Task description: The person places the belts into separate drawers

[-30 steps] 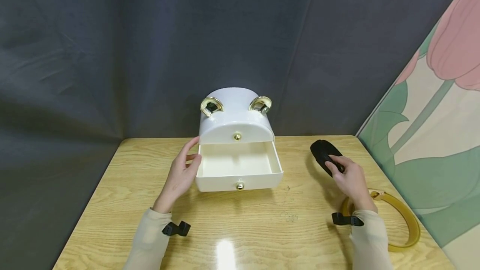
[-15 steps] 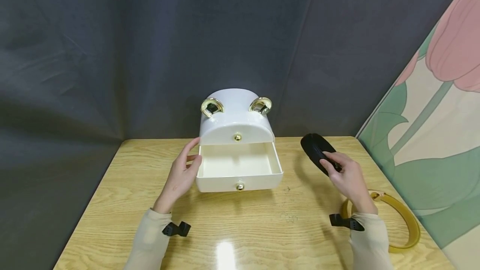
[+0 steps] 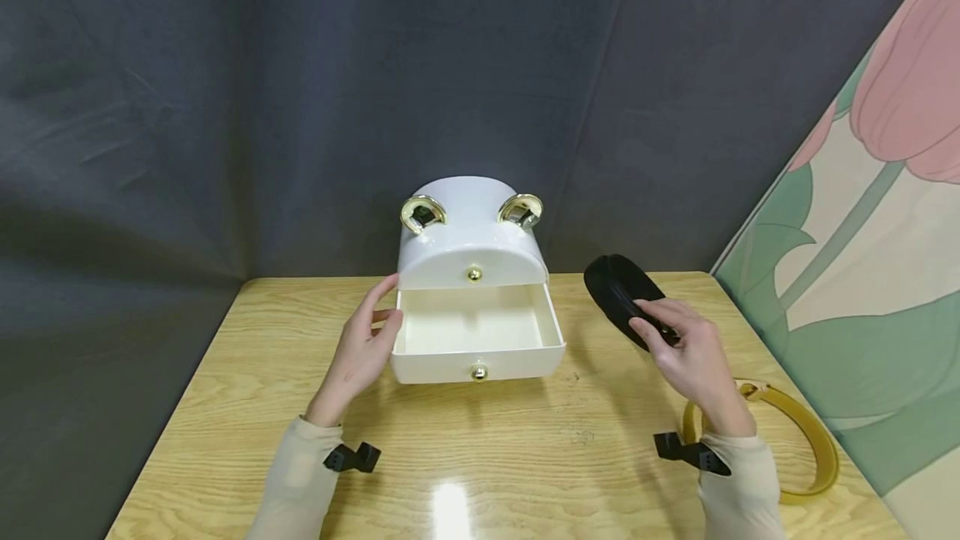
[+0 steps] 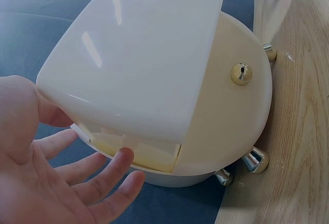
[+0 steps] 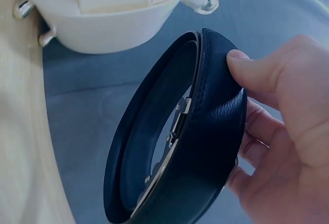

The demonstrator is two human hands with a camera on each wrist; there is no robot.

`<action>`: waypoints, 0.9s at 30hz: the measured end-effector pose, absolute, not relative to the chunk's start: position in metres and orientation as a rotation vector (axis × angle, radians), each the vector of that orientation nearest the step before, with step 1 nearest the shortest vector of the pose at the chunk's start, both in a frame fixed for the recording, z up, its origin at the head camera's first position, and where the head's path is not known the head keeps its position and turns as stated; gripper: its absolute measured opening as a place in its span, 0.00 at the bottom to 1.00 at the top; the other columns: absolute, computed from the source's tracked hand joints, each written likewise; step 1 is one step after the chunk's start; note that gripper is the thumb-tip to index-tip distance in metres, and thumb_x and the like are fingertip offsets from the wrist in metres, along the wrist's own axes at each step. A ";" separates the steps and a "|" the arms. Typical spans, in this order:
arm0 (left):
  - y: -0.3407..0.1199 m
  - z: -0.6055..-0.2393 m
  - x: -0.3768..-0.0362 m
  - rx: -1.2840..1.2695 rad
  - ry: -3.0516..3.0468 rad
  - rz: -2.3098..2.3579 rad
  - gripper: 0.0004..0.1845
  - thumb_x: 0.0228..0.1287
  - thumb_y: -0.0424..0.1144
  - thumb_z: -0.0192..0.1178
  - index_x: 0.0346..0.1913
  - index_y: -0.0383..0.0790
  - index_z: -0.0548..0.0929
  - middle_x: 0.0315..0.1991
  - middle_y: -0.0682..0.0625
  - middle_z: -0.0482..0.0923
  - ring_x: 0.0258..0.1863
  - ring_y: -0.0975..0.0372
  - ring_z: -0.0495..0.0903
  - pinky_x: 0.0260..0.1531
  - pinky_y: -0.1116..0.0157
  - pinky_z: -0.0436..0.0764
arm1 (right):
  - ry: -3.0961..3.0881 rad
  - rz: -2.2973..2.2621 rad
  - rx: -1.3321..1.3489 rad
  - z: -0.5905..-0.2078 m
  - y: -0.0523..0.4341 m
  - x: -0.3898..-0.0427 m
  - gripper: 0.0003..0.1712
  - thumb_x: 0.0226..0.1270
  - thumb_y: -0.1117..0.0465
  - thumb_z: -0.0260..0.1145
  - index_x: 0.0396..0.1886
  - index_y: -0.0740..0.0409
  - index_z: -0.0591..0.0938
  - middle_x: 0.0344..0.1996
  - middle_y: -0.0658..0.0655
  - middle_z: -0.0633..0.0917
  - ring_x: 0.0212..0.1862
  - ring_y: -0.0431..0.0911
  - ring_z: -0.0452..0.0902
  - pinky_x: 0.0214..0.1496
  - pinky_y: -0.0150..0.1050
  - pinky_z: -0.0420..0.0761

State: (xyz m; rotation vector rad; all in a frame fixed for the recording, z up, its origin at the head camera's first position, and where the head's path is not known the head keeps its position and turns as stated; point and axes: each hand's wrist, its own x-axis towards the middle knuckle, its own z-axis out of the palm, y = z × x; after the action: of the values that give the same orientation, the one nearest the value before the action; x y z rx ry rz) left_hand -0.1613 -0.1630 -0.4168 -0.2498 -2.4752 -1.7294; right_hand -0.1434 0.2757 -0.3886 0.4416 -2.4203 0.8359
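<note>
Two hands busy: my right hand (image 3: pixel 693 357) grips the coiled belt (image 3: pixel 618 294), lifted off the surface (image 3: pixel 525 457) just right of the box (image 3: pixel 472 240). My left hand (image 3: pixel 363 348), fingers relaxed, steadies the box. Drawer (image 3: pixel 476 332) already out; belt not yet inside.

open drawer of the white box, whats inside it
Nothing shows inside the pulled-out drawer: the head view sees only its bare cream floor and walls. The strip just behind its front panel is hidden. The rolled black belt is outside, in the right hand.
</note>
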 end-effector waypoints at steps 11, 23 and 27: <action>-0.163 -0.415 -0.160 -0.264 -2.463 -1.743 0.29 0.86 0.41 0.49 0.84 0.53 0.62 0.84 0.48 0.60 0.68 0.46 0.79 0.61 0.43 0.83 | -2.315 0.834 0.579 -0.377 0.255 -0.135 0.17 0.62 0.74 0.76 0.51 0.65 0.91 0.45 0.60 0.92 0.50 0.33 0.80 0.49 0.15 0.74; -0.162 -0.417 -0.161 -0.265 -2.475 -1.717 0.30 0.85 0.41 0.49 0.84 0.54 0.61 0.84 0.48 0.60 0.69 0.45 0.78 0.63 0.42 0.82 | -2.223 0.833 0.812 -0.367 0.231 -0.122 0.20 0.54 0.79 0.77 0.47 0.62 0.92 0.42 0.53 0.92 0.44 0.43 0.83 0.40 0.23 0.80; -0.163 -0.417 -0.161 -0.246 -2.477 -1.723 0.30 0.85 0.41 0.49 0.84 0.55 0.61 0.84 0.49 0.60 0.69 0.46 0.78 0.64 0.41 0.81 | -2.193 0.840 0.885 -0.363 0.225 -0.118 0.22 0.52 0.80 0.77 0.48 0.62 0.92 0.41 0.53 0.91 0.43 0.43 0.82 0.42 0.25 0.80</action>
State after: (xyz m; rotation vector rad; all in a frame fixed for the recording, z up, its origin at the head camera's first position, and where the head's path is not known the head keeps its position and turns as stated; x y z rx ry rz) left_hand -0.1614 -0.1626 -0.4169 -0.2458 -2.4771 -1.7229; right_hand -0.1180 0.2251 -0.3634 0.8848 -2.1928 0.8400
